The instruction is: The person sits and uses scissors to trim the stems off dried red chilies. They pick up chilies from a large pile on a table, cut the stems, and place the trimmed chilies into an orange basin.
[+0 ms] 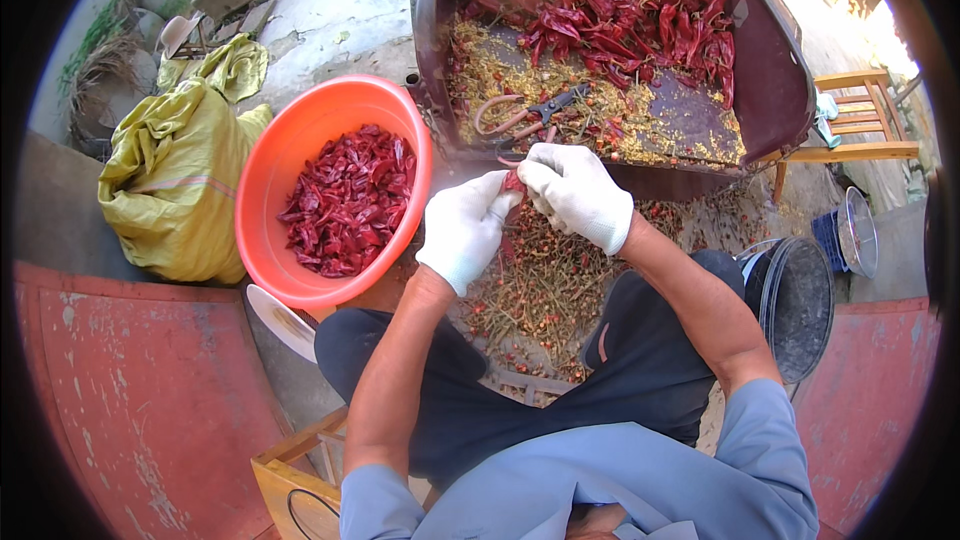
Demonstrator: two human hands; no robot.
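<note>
Both of my hands wear white knit gloves and meet over my lap at the open front of a dark red cart bed (772, 82). A dried red chili pepper (513, 183) is pinched between my left hand (465, 223) and my right hand (574, 191); the gloves hide much of it. Just beyond my fingers, scissors (551, 109) with reddish handles lie on scattered yellow seeds (495, 52). Whole dried chili peppers (637, 7) are heaped deeper in the bed. To my left, an orange plastic basin (259, 202) holds cut red chili pieces (349, 202).
Stems and seed scraps (536, 292) cover the ground between my knees. A stuffed yellow woven sack (176, 180) stands beyond the basin. At right are black buckets (799, 315), a blue basket (829, 244) and a wooden chair (862, 116). A wooden stool (296, 469) stands at lower left.
</note>
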